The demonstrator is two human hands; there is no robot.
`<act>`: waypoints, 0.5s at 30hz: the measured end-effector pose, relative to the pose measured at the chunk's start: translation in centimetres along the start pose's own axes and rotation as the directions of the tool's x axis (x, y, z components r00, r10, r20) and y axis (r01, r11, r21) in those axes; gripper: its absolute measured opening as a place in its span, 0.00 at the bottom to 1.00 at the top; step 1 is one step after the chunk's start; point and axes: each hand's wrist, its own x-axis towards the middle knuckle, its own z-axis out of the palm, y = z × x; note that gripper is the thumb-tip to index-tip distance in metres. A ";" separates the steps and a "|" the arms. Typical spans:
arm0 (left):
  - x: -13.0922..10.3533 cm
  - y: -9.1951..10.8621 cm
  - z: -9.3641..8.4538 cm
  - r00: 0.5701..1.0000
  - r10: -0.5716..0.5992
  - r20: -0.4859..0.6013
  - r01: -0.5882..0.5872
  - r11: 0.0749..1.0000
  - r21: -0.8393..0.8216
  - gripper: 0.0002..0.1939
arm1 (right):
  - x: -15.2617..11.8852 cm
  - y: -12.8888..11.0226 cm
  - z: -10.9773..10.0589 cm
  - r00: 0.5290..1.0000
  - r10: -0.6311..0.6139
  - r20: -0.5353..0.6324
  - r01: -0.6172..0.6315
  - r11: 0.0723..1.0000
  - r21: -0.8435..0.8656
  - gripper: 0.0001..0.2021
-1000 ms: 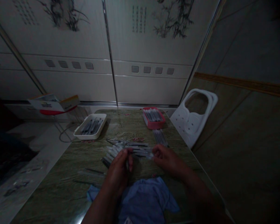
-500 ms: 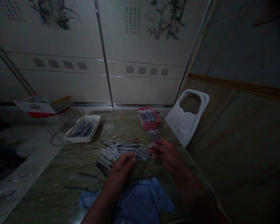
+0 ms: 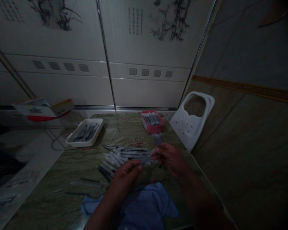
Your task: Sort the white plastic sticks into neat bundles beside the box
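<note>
My left hand point(image 3: 127, 172) is closed in a pinch around a slim, pale gel pen point(image 3: 146, 158) that slants up to the right. At the pen's far end my right hand point(image 3: 169, 157) pinches a small whitish piece that looks like a pen cap point(image 3: 154, 151); pen and cap meet there, and the fingers partly hide the join. Behind and below both hands lies a loose pile of pens point(image 3: 117, 157), pale and dark. Under my forearms a crumpled blue cloth point(image 3: 144, 207) rests on the table.
A white tray point(image 3: 99, 127) of pens stands at the table's point(image 3: 120, 127) back left. At the back right, a pink basket point(image 3: 155, 129) holds more pens, with several pens point(image 3: 157, 138) lying before it. Single pens point(image 3: 86, 183) lie at left. A white folding chair point(image 3: 194, 124) leans at right.
The pen in my left hand and the cap in my right, apart before, now touch. My left hand has shifted slightly right and the pen's tip has dropped toward my right fingers.
</note>
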 end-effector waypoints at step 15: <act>-0.2 0.0 0.4 0.999 0.008 -0.033 -0.009 1.000 -0.027 0.16 | -0.1 0.5 0.3 0.995 0.029 0.094 -0.021 0.996 -0.090 0.15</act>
